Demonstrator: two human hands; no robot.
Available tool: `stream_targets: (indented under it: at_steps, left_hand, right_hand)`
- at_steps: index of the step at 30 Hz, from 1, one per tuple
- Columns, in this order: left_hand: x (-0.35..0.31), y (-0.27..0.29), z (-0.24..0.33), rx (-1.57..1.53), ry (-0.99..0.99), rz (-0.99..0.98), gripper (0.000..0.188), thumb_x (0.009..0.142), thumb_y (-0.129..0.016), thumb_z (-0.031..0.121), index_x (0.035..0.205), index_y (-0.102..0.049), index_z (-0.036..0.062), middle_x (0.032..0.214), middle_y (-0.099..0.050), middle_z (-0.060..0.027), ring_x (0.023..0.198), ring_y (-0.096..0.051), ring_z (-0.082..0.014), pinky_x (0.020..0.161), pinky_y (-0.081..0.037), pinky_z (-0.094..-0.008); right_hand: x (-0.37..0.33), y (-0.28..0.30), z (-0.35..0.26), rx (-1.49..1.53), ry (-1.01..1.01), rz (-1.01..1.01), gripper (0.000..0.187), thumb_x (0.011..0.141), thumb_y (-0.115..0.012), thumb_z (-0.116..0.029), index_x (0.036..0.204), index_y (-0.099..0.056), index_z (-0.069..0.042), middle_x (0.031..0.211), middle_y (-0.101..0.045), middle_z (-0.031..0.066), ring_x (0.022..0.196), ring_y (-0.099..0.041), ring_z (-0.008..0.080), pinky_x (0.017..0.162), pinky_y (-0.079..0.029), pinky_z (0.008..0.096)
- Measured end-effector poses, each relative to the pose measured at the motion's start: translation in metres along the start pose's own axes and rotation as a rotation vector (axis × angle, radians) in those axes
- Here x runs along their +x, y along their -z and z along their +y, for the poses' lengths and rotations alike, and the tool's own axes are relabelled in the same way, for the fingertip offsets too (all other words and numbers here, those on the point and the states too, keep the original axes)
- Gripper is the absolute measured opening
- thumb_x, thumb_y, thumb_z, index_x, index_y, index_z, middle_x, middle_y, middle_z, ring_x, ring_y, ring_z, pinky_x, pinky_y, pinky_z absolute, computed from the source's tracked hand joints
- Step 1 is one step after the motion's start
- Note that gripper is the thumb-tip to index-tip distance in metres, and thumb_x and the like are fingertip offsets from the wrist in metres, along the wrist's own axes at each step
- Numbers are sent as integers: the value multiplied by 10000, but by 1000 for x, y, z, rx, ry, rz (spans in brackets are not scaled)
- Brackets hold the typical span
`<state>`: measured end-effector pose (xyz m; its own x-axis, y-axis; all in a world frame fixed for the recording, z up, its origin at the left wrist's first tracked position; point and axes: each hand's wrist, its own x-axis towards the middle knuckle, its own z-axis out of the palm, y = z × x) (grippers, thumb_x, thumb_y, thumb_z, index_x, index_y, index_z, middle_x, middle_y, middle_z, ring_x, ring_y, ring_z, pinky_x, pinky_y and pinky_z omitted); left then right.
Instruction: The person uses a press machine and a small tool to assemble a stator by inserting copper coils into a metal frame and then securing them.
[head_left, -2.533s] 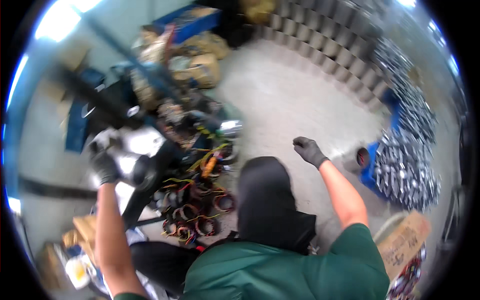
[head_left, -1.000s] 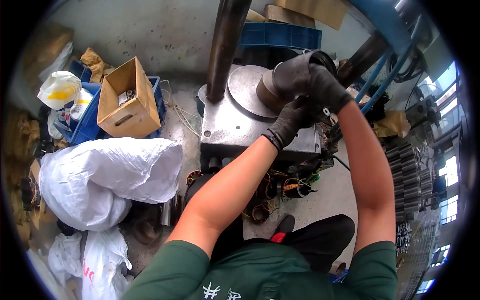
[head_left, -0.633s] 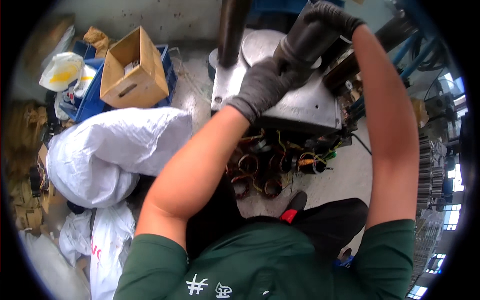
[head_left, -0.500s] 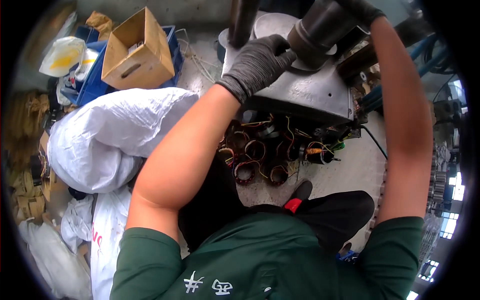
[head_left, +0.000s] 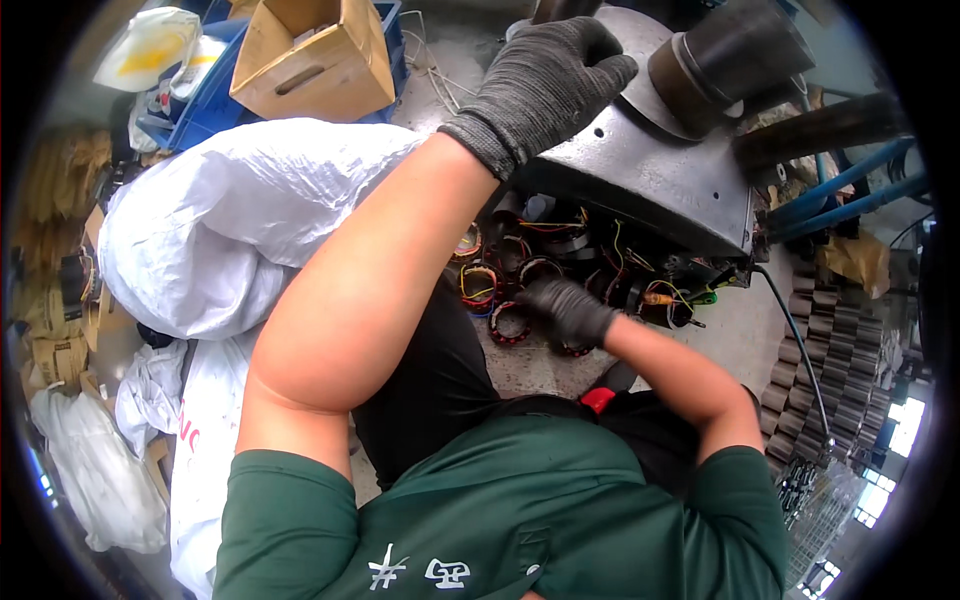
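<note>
My left hand (head_left: pixel 548 92), in a dark grey knit glove, hovers over the left side of the metal machine table (head_left: pixel 640 165). Its fingers are loosely bent, thumb apart, and nothing shows in them. To its right a thick dark metal cylinder (head_left: pixel 745 55) stands on a round plate. Below the table my right hand (head_left: pixel 572 308), in the same kind of glove, reaches among the wound stators (head_left: pixel 480 285). Motion smears its fingers, so any hold is unclear. Several of these ring-shaped stators with coloured wires sit on the floor; the hand covers some of them.
A white sack (head_left: pixel 200 230) bulges beside my left arm. Behind it a cardboard box (head_left: pixel 320 65) rests in a blue crate (head_left: pixel 205 105). At the right a dark bar (head_left: pixel 825 130) juts from the machine, a black cable (head_left: pixel 795 335) hangs, and stacked metal cylinders (head_left: pixel 830 350) stand.
My right hand has come down from the top of the cylinder to the stators on the floor. The left hand has shifted away from the cylinder, leftward over the table. The view has tilted.
</note>
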<state>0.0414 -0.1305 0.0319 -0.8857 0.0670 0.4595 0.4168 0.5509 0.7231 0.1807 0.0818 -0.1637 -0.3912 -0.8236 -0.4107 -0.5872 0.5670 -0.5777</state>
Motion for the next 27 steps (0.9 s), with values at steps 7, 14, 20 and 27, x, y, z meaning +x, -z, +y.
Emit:
stream_targets:
  at_steps: [7,14,20,27]
  left_hand:
    - [-4,5,0,-72,-14,-131,444,971,-662,436,1124,-756,30,933,-767,-173,910,-747,-312,889,-587,-436]
    - [-5,-8,0,-51,15,-240,408,984,-690,438,1166,-745,77,963,-781,-97,927,-759,-231,906,-588,-389]
    - [-17,15,-11,18,91,-321,416,986,-667,419,1200,-726,68,1009,-777,-128,963,-755,-263,915,-586,-401]
    - [-20,26,-21,13,135,-303,471,956,-708,413,1252,-694,47,1091,-749,-188,1031,-726,-316,947,-565,-415]
  right_hand:
    - [83,-168,37,-670,185,98,473,1023,-449,-231,1472,-559,-129,1354,-638,194,1331,-568,350,1254,-236,578]
    - [132,-205,90,-379,154,41,460,1039,-462,-196,1492,-529,-148,1290,-666,177,1256,-610,340,1247,-269,478]
    - [164,-174,54,166,-439,-76,500,1042,-545,-373,1426,-536,-54,1274,-677,191,1191,-635,365,1079,-470,428]
    - [139,-115,-2,-639,137,-353,743,947,-556,-502,1483,-502,9,1099,-728,295,1061,-685,450,1000,-492,525]
